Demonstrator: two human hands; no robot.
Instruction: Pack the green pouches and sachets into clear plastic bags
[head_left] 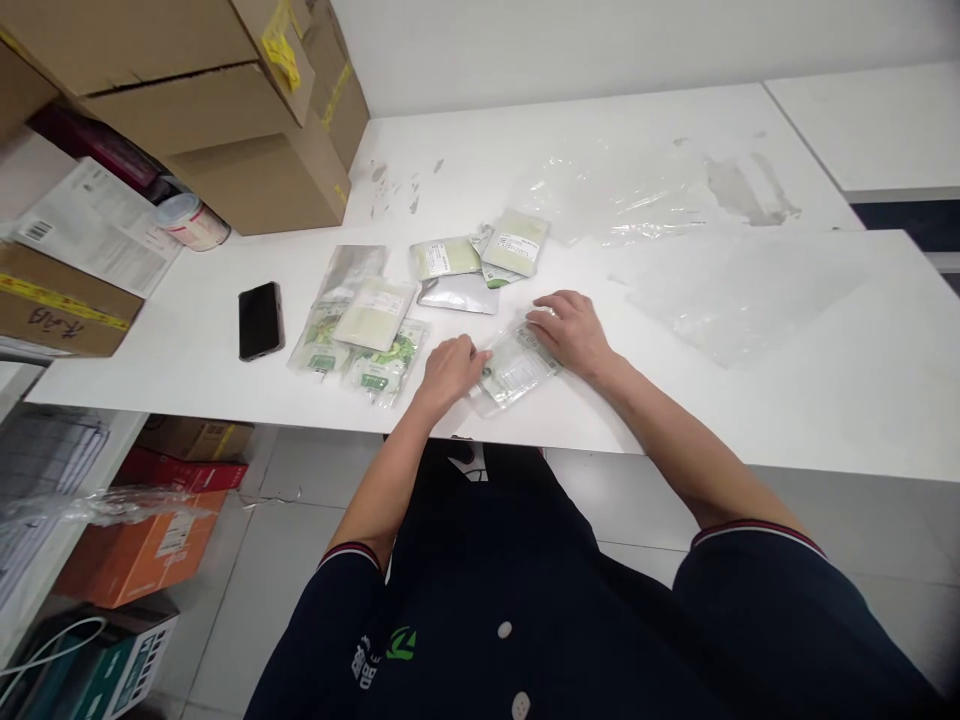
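A clear plastic packet (pixel 514 368) with a green and white printed insert lies near the front edge of the white table (pixel 787 400). My left hand (pixel 448 370) pinches the packet's left end with curled fingers. My right hand (pixel 571 328) lies on its upper right end, fingers bent and pressing down. To the left is a pile of similar packets (pixel 360 325). Another group of packets (pixel 480 265), one of them silver, lies just beyond my hands.
A black phone (pixel 259 319) lies face down left of the packets. Cardboard boxes (pixel 225 110) are stacked at the back left with a small tub (pixel 191 221) beside them. Clear plastic bags (pixel 675 210) spread over the table's right half. Boxes (pixel 142 550) stand on the floor below.
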